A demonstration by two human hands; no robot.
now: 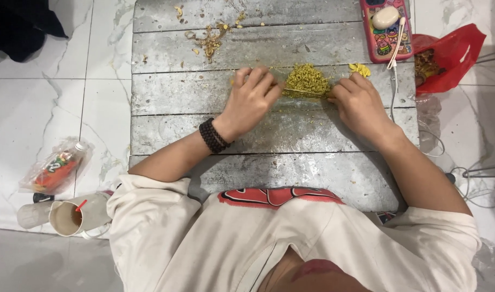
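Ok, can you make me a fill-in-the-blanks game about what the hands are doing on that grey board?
1. The pile of tiny flowers between both hands is ____ in colour.
2. The left hand has a dark beaded ____ on its wrist.
3. The phone at the board's far right corner has a ____ case.
4. The cup on the floor has a red ____ in it.

Missing words: yellow; bracelet; pink; straw

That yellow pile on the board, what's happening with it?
A person sits at a grey wooden board with both hands at a pile of small yellow-green bits. The left hand and right hand pinch a thin stick between them, across the pile. A phone in a pink case lies at the board's far corner.
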